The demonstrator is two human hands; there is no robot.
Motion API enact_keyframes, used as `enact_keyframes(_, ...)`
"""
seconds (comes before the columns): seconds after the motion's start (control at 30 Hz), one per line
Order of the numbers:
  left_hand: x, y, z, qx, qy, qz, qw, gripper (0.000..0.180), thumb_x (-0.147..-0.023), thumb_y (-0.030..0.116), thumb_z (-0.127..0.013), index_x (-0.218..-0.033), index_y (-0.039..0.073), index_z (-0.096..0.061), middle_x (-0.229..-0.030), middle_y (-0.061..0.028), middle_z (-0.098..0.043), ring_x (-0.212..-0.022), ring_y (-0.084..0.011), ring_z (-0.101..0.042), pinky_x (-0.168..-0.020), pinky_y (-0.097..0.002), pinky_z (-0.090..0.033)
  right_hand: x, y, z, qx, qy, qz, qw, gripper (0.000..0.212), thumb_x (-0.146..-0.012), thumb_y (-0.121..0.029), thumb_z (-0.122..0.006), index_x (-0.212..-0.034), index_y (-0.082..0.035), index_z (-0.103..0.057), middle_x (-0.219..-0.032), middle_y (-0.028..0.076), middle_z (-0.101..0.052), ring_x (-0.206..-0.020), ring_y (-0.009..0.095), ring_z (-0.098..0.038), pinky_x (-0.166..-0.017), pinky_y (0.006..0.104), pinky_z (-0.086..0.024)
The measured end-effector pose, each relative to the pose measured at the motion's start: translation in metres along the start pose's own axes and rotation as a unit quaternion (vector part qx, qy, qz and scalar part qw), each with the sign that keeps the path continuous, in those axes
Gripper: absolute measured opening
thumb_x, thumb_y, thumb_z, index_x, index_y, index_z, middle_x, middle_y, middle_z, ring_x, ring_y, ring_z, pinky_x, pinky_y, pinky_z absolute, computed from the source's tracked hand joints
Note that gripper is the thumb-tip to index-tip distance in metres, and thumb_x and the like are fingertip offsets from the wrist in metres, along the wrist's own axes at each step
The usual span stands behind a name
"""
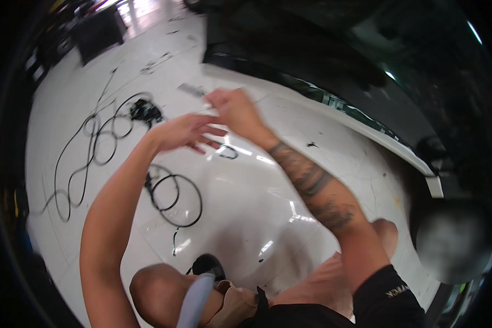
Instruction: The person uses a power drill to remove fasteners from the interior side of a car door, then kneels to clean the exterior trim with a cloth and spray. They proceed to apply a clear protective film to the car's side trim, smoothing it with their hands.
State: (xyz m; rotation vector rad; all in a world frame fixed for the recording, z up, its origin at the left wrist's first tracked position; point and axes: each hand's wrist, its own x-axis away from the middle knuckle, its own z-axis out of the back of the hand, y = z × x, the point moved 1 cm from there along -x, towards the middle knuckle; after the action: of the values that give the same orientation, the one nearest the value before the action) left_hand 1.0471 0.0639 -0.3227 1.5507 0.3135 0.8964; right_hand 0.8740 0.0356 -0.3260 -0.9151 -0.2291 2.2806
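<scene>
A pale blue-grey strip [195, 306] hangs nearest, across a bare knee [156, 290], well below both grips. The right hand [238, 113] — the nearer grip — appears clenched on the end of a flat grey piece [191, 90], too blurred to identify, its long axis slanting ahead and leftward from the fingers. The left hand [181, 131], released and fingers spread, hovers just left of that grip — a black cable bundle [146, 111] lies farther left.
</scene>
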Motion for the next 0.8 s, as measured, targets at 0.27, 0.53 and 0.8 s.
enact_keyframes(0.27, 0.015, -0.064, -0.063, 0.308, 0.070, -0.225, 0.922, 0.061, -0.079, 0.015, -0.057, -0.136, 0.001, -0.038, -0.136, -0.0119, -0.047, -0.124, -0.0280, -0.047, -0.098, -0.0463, -0.043, 0.015, -0.037, -0.034, -0.073, 0.110, -0.111, 0.985, 0.052, -0.081, -0.052, -0.063, -0.057, -0.005, -0.062, -0.062, 0.016, -0.061, -0.068, 0.038, -0.060, -0.063, 0.0450, -0.048)
enact_keyframes(0.53, 0.003, -0.078, -0.069, 0.424, 0.227, -0.232, 0.845, 0.041, -0.099, 0.024, -0.042, -0.136, 0.006, -0.041, -0.131, -0.0086, -0.051, -0.120, -0.0201, -0.049, -0.098, -0.0392, -0.043, 0.045, -0.037, -0.055, -0.059, -0.042, -0.108, 0.992, 0.029, -0.077, -0.013, -0.060, -0.097, 0.007, -0.055, -0.074, 0.023, -0.062, -0.078, 0.036, -0.065, -0.068, 0.0444, -0.052)
enact_keyframes(0.8, -0.002, -0.121, -0.037, 0.426, 0.287, -0.209, 0.832, 0.030, -0.099, 0.033, -0.048, -0.114, 0.007, -0.050, -0.117, -0.0061, -0.054, -0.102, -0.0186, -0.054, -0.087, -0.0354, -0.045, 0.064, -0.028, -0.029, -0.588, -0.094, -0.275, 0.755, 0.017, -0.076, 0.003, -0.060, -0.086, -0.001, -0.047, -0.060, 0.011, -0.059, -0.044, 0.016, -0.057, -0.038, 0.0278, -0.043)
